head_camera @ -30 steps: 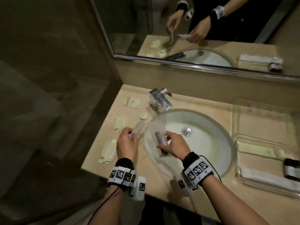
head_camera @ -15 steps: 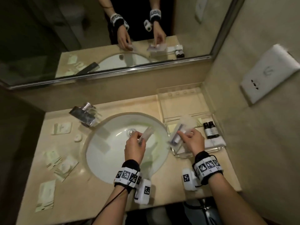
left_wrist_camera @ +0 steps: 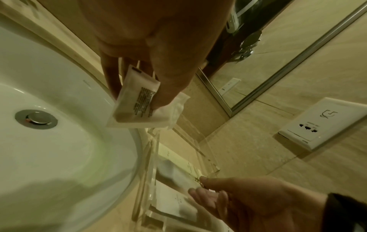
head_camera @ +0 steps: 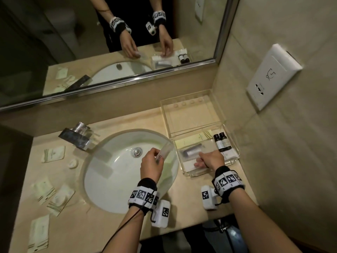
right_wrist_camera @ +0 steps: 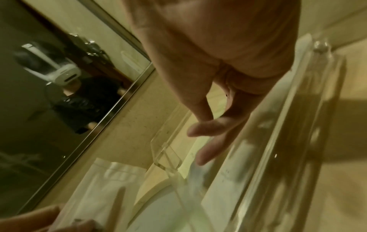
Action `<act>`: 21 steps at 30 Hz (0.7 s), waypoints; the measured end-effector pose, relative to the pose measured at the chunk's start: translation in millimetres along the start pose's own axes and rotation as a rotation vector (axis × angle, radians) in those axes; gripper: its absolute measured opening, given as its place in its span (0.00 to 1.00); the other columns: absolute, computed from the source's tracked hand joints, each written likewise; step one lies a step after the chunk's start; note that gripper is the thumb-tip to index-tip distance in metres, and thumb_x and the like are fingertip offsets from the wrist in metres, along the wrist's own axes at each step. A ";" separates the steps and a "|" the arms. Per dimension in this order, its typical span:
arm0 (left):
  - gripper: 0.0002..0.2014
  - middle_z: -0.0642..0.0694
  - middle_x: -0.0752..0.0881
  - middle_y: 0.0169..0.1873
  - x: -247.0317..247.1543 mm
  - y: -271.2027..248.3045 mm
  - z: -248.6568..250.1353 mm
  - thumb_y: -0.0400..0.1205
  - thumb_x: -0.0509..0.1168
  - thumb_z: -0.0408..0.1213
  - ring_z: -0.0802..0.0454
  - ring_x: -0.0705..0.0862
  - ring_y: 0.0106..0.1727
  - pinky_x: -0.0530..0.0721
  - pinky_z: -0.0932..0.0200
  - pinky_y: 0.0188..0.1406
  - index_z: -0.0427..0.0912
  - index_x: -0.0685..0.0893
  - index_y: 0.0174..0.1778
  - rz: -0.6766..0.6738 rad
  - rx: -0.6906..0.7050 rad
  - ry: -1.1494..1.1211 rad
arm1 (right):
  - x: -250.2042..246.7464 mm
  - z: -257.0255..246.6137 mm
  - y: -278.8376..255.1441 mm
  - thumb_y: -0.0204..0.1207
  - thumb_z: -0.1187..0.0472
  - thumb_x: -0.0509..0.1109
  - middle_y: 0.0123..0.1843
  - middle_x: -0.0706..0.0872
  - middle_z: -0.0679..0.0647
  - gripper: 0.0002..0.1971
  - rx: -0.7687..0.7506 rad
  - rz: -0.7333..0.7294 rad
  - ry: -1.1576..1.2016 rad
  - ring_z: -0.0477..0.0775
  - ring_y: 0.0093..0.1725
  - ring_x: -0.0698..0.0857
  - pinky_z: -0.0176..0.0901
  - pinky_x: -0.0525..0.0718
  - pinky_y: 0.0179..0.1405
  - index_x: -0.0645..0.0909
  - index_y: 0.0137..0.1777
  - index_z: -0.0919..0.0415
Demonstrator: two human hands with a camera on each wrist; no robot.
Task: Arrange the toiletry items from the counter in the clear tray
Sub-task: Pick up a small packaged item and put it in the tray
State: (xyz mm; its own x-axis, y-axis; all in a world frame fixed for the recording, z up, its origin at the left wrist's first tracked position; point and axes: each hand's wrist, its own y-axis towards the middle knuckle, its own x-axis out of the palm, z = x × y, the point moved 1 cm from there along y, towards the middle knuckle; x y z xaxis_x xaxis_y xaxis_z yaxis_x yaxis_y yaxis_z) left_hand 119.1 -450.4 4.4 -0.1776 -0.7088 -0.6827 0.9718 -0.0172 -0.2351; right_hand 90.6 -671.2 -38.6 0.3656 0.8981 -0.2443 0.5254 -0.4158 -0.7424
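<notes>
My left hand (head_camera: 157,156) pinches a translucent white sachet (head_camera: 165,150) over the right side of the sink; the left wrist view shows thumb and fingers on the printed sachet (left_wrist_camera: 139,106). My right hand (head_camera: 199,159) hovers with relaxed, straight fingers (right_wrist_camera: 208,136) over the front of the clear tray (head_camera: 187,106) and holds nothing. In the tray lie a packet with a grey item (head_camera: 191,152), a pale yellow packet (head_camera: 193,140), a white packet (head_camera: 188,164) and two small dark bottles (head_camera: 221,142).
The white sink (head_camera: 109,179) fills the counter's middle, with the chrome faucet (head_camera: 76,137) at its back left. Several sachets (head_camera: 52,154) and a small round soap (head_camera: 73,163) lie on the left counter. A wall socket (head_camera: 271,75) is on the right wall.
My right hand carried the packet with the grey item from over the sink to the tray and let go of it. My left hand moved right with its sachet.
</notes>
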 end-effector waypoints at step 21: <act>0.09 0.42 0.90 0.49 15.2 21.8 0.7 0.80 0.66 0.31 0.46 0.87 0.50 0.84 0.52 0.54 0.37 0.85 0.55 -0.098 -0.071 -0.205 | 20.0 -16.0 16.8 0.73 0.66 0.76 0.53 0.83 0.51 0.11 -0.704 -0.031 -0.675 0.49 0.48 0.83 0.41 0.84 0.54 0.86 0.54 0.58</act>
State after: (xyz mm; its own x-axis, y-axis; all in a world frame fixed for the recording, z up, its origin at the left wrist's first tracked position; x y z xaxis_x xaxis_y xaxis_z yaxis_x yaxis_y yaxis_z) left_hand 137.6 -462.1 -10.7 -0.2283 -0.8345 -0.5015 0.9369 -0.0483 -0.3461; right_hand 119.0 -662.5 -46.0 -0.0584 0.7118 -0.7000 0.9463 -0.1840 -0.2660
